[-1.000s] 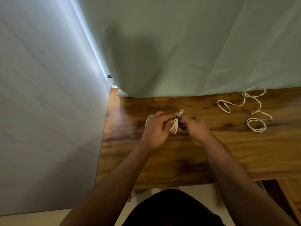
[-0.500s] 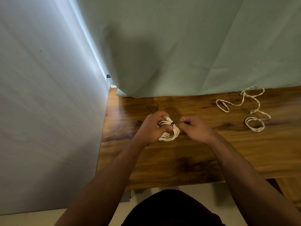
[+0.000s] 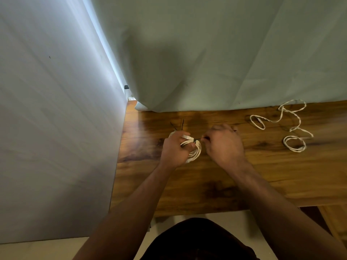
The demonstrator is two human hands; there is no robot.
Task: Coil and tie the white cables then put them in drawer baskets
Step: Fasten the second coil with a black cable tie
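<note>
We see the left hand [image 3: 174, 149] curled round a coiled bundle of white cable [image 3: 196, 153] over the brown wooden tabletop [image 3: 262, 181]. At its three o'clock, the right hand [image 3: 224, 145] pinches the tail of a thin black tie [image 3: 195, 141] wrapped round the coil. A loose white cable [image 3: 295, 150] sprawls at two o'clock, well apart.

From where I stand, the left hand [image 3: 175, 149] covers most of the coiled cable [image 3: 196, 153], so its loops can't be counted. Between the two grips, the black tie [image 3: 196, 141] is too thin to show how it is fastened. The right hand [image 3: 225, 145] curls over its own fingertips, hiding where they pinch the tie's tail. Just beyond the left grip, two dark strips [image 3: 182, 123] run behind the knuckles. Far right of the grips the counter [image 3: 262, 175] is cut off, its back edge under hanging cloth [image 3: 206, 72].
</note>
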